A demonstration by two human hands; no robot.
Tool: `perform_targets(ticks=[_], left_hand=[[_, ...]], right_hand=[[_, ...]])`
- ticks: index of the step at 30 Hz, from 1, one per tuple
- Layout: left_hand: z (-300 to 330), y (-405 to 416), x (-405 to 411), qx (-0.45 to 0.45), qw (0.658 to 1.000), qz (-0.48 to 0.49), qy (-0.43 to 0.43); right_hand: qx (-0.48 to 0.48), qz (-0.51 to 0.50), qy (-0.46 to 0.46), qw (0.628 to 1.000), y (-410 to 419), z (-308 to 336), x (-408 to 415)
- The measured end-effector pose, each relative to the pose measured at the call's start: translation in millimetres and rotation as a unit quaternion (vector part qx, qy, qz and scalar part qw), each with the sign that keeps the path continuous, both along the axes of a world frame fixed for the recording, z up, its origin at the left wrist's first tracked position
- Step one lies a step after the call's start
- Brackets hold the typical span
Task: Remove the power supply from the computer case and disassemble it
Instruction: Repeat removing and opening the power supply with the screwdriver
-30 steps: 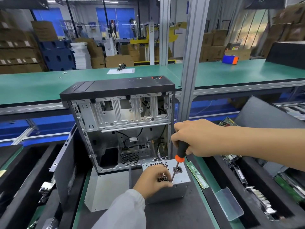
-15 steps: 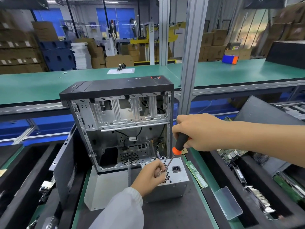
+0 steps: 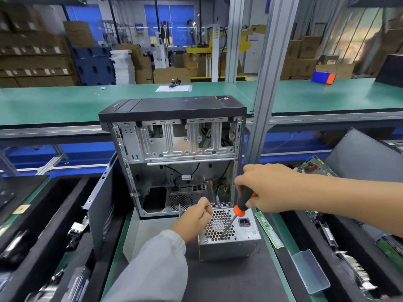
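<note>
The silver power supply (image 3: pixel 229 247) stands on the dark mat in front of the open computer case (image 3: pixel 178 158), outside it, with its honeycomb grille and power socket facing up. My right hand (image 3: pixel 268 188) grips a black-and-orange screwdriver (image 3: pixel 243 202). Its tip touches the grille near the front edge. My left hand (image 3: pixel 194 219) sits at the supply's far left corner with its fingers curled into a loose fist. I see nothing between those fingers.
A dark side panel (image 3: pixel 102 205) leans left of the case, and a silver plate (image 3: pixel 139 236) lies under it. A green memory stick (image 3: pixel 270 232) and a clear plastic piece (image 3: pixel 311 271) lie to the right. Black trays of parts flank the mat. An aluminium post (image 3: pixel 268 83) rises behind.
My left hand came off the grille, met the screwdriver tip, then drew back left with curled fingers. The screwdriver tip moved from beside the socket to the grille's front.
</note>
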State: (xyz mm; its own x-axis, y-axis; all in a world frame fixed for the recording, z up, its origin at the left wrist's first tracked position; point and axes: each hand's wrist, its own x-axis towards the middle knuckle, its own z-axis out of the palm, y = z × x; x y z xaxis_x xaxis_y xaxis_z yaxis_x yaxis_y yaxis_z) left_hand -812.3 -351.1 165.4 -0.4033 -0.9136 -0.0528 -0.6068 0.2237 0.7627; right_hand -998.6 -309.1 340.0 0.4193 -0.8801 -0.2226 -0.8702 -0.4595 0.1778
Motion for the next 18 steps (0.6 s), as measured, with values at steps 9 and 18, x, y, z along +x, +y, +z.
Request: perform_targets(ticks=[9, 18], left_hand=[[-41, 20, 30, 0.318, 0.837, 0.231, 0.381], [-57, 29, 17, 0.232, 0.935, 0.166, 0.21]], right_hand=[[0.003, 0.019, 0.023, 1.0, -2, -8, 7], [-0.041, 0.058, -0.004, 0.997, -2, 12, 21]])
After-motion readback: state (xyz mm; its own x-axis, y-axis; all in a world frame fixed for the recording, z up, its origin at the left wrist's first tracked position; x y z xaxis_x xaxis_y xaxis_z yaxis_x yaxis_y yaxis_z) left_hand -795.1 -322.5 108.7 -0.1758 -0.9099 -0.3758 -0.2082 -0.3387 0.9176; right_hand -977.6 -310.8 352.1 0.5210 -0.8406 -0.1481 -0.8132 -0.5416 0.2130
